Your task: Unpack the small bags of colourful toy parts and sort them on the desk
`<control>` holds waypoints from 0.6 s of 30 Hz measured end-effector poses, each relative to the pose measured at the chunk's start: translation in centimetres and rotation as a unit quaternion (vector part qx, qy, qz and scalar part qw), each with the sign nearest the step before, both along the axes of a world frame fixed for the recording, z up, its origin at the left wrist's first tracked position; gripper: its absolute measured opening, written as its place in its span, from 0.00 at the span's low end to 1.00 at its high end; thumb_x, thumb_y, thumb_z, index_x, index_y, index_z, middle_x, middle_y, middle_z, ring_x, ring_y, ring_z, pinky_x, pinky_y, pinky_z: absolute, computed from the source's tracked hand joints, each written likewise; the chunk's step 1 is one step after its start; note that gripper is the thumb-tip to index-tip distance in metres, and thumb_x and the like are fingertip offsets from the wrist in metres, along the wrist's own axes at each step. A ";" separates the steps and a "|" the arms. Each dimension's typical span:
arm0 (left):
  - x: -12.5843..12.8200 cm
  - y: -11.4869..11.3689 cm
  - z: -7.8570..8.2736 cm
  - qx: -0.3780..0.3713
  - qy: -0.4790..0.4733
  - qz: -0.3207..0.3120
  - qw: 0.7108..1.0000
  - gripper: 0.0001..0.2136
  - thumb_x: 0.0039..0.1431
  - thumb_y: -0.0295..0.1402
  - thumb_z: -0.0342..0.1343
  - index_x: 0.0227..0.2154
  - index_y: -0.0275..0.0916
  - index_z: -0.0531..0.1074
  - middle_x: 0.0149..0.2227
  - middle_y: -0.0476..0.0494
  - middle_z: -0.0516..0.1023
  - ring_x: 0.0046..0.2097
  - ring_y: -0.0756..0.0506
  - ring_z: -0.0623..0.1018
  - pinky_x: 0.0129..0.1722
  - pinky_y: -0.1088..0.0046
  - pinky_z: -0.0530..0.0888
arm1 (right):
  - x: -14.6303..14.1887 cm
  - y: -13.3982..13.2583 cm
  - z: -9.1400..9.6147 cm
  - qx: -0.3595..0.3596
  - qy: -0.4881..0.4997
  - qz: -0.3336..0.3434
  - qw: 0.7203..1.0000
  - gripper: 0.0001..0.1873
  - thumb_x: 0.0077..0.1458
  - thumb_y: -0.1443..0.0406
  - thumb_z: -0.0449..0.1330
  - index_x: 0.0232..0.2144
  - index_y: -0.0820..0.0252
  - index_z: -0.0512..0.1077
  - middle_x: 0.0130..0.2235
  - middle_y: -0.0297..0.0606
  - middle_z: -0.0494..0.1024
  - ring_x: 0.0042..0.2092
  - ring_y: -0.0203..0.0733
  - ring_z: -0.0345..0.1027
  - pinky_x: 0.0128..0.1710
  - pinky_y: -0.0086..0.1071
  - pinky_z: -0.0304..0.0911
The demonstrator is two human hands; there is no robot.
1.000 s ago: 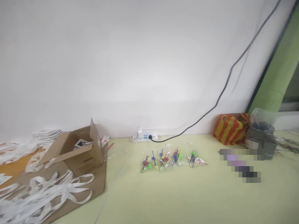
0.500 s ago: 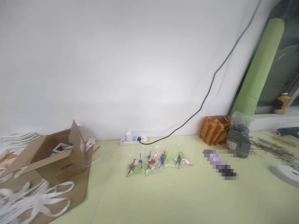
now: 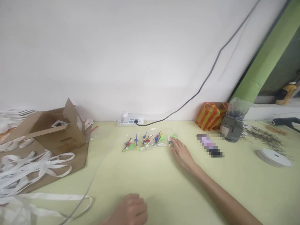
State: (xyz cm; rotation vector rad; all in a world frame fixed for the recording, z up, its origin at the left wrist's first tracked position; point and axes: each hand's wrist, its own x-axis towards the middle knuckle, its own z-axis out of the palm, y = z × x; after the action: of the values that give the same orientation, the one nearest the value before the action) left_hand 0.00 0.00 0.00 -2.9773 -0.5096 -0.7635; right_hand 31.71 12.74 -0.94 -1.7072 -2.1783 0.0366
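Observation:
A row of clear plastic bags with small colourful plastic pieces (image 3: 145,142) lies across the middle of the table. My right hand (image 3: 182,153) reaches over the bag at the right end (image 3: 173,138), its fingers stretched out flat and covering part of it. Whether those fingers grip the bag cannot be made out. Low in the picture, my left hand (image 3: 133,209) rests at the table's near side, its fingers curled into a loose fist. Nothing shows in it, and it is slightly blurred.
To the left are an open cardboard box (image 3: 67,137) and white straps (image 3: 35,168). A power strip (image 3: 130,121) sits against the wall. A striped bag (image 3: 209,117), a grey bag (image 3: 232,126), a white spool (image 3: 275,156) and a pixelated patch (image 3: 209,145) are on the right.
Both hands have come into view; the right now covers part of the rightmost bag. The view has tilted down, so the table sits higher in the picture.

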 end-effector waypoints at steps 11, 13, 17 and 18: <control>5.1 8.9 -1.6 -0.001 -0.009 0.066 0.998 0.11 0.43 0.15 0.42 0.20 0.39 0.60 0.21 0.48 0.67 0.25 0.49 0.65 0.27 0.72 0.58 | 4.1 -2.9 -0.6 0.037 0.059 -0.122 0.990 0.16 0.67 0.63 0.46 0.32 0.59 0.70 0.36 0.45 0.76 0.41 0.48 0.66 0.38 0.35 0.56; 4.7 8.5 -1.7 -0.030 -0.017 0.062 0.997 0.11 0.41 0.15 0.42 0.19 0.39 0.60 0.20 0.49 0.66 0.24 0.50 0.65 0.26 0.73 0.59 | 4.6 -2.9 -0.4 0.027 0.079 -0.127 0.988 0.17 0.65 0.63 0.47 0.26 0.59 0.68 0.30 0.43 0.74 0.35 0.45 0.64 0.32 0.34 0.52; 4.3 7.6 -1.4 -0.075 -0.057 0.094 0.991 0.12 0.44 0.15 0.41 0.20 0.39 0.63 0.21 0.50 0.67 0.24 0.51 0.67 0.27 0.75 0.61 | 4.5 -3.2 -0.1 -0.009 0.146 -0.002 0.989 0.20 0.64 0.62 0.48 0.20 0.58 0.64 0.22 0.35 0.68 0.27 0.38 0.59 0.29 0.31 0.50; 4.3 7.3 -1.2 -0.077 -0.061 0.107 0.989 0.13 0.46 0.15 0.41 0.21 0.38 0.64 0.22 0.50 0.69 0.25 0.51 0.68 0.28 0.75 0.63 | 4.3 -3.5 0.0 -0.012 0.161 0.042 0.986 0.20 0.63 0.61 0.49 0.19 0.58 0.63 0.22 0.34 0.67 0.27 0.38 0.59 0.30 0.30 0.52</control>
State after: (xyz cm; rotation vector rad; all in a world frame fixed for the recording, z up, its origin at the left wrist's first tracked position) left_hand 4.25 7.35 -1.24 -2.9551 -0.9185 -0.9270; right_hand 35.97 9.26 -0.99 -1.5021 -2.0121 0.3386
